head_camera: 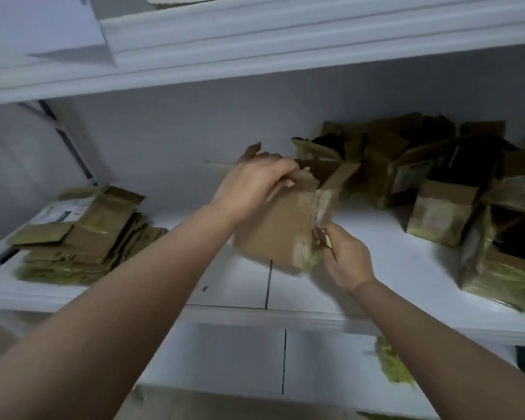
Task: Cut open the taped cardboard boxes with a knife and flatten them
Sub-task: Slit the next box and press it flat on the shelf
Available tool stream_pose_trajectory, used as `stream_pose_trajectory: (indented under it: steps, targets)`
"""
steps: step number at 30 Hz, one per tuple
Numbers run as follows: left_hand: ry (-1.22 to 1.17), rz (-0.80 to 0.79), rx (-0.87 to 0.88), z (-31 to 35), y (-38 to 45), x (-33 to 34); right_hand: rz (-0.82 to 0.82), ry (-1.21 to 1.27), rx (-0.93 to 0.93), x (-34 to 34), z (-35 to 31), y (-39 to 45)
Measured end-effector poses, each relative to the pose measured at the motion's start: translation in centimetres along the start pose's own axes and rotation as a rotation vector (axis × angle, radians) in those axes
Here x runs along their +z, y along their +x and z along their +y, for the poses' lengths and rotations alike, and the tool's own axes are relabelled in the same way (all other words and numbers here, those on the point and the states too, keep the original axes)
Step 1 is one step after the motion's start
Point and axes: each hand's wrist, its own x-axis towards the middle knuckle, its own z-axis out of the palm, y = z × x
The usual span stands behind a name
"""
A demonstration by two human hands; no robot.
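Left hand (252, 183) grips the top flap of a box (282, 228) held over the middle of the shelf (406, 268); right hand (344, 256) is curled round a knife (323, 237) at the box's taped right edge. Flat stack (82, 234) sits at the shelf's left end, uncut boxes (452, 189) at the right end, tape scrap (391, 362) hangs off the front edge.

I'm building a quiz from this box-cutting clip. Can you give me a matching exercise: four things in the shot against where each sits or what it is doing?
Things:
1. left hand
2. right hand
3. flattened stack
4. uncut boxes

Places or states:
A. piled at the right of the white shelf
B. grips the top edge of the held box
C. lies at the shelf's left end
D. works at the held box's taped right edge

Pairs: 1-B, 2-D, 3-C, 4-A
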Motion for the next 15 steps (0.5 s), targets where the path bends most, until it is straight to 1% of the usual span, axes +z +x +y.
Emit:
stream_pose_trajectory:
  steps: [3,5,7,8,10,11,13,15]
  targets:
    - [0.105,0.001,-0.139,-0.9,-1.5,-1.6,-0.015,0.115,0.025,1.2,-1.7,1.0]
    - [0.178,-0.005,-0.269,-1.3,-2.3,-1.8,-0.027,0.140,0.066,1.7,-2.0,1.3]
    - [0.287,0.000,-0.354,-2.0,-2.9,-1.3,-0.077,0.133,0.117,2.2,-1.8,1.5]
    - [0.343,-0.031,-0.404,-2.4,-3.1,-0.9,-0.110,0.122,0.143,2.4,-1.6,1.6]
    - [0.410,-0.177,-0.510,-2.9,-3.5,-0.4,-0.173,0.096,0.190,2.8,-1.1,1.5]
    - [0.426,-0.250,-0.536,-3.1,-3.8,-0.2,-0.202,0.088,0.207,3.0,-0.8,1.4]
    - [0.434,-0.347,-0.527,-3.5,-4.7,0.1,-0.246,0.096,0.238,3.4,-0.4,1.2]
    - [0.361,-0.426,-0.526,-3.8,-6.2,0.5,-0.283,0.137,0.265,3.7,0.0,1.0]
